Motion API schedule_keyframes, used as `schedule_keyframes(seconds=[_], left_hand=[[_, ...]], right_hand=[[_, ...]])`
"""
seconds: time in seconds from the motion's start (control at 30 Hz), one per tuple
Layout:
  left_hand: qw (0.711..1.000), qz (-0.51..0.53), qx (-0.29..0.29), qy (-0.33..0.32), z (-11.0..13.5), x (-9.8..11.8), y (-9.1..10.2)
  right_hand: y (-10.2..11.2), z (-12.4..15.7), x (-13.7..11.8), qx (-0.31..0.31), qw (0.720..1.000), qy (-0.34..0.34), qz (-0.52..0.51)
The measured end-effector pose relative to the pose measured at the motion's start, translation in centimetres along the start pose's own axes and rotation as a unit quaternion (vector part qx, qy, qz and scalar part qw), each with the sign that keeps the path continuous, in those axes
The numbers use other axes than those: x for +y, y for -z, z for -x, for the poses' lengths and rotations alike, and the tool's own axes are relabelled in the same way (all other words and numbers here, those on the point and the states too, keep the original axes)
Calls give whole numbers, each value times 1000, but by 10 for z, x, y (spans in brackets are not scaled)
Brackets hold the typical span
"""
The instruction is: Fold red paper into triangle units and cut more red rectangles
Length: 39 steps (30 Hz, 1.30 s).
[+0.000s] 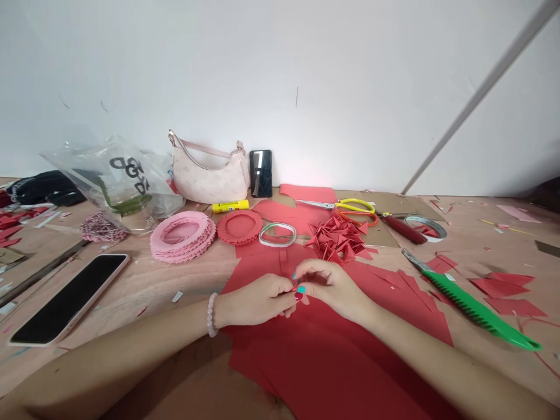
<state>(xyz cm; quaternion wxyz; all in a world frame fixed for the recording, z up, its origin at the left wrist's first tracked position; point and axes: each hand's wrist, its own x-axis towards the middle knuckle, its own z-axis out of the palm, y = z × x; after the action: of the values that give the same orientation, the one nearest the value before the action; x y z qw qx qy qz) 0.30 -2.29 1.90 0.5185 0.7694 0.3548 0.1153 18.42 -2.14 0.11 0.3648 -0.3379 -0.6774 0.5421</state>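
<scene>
Head view: the left hand [256, 300] and right hand [335, 290] were closed, fingertips pinching a small red paper piece [294, 288] above red paper sheets [332, 361], which lay beneath as a work surface; folded red paper pieces [336, 239] sat just beyond, within reach

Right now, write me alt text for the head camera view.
The left hand and right hand pinch a small red piece above red paper sheets on a wooden table. Folded red paper pieces, stacked pink paper rings and yellow-handled scissors lie just beyond them.
</scene>
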Motion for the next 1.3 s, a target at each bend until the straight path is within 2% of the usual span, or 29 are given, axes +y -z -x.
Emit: schedule_keyframes(seconds=[0.1, 0.4, 0.6, 0.67, 0.83, 0.97, 1.17, 1.3], left_hand=[[999, 17, -28, -2, 0, 0, 0], [993, 109, -43, 21, 0, -2, 2], [991, 114, -73, 13, 0, -2, 3], [992, 107, -62, 13, 0, -1, 1], [999, 18, 43, -14, 0, -4, -3], [998, -11, 48, -37, 1, -5, -5], [997, -12, 66, -31, 2, -2, -6], [998, 0, 61, -22, 1, -2, -6]], right_hand=[[1, 0, 1, -12, 1000, 2, 8], [5, -1, 3, 26, 999, -11, -43], [6, -1, 4, -4, 999, -16, -42], [6, -2, 4, 4, 999, -13, -47], [2, -1, 2, 54, 998, 1, -41], [-3, -1, 0, 65, 998, 2, -21], [-5, 0, -4, 32, 999, 8, 31], [-6, 3, -5, 48, 997, 16, 55]])
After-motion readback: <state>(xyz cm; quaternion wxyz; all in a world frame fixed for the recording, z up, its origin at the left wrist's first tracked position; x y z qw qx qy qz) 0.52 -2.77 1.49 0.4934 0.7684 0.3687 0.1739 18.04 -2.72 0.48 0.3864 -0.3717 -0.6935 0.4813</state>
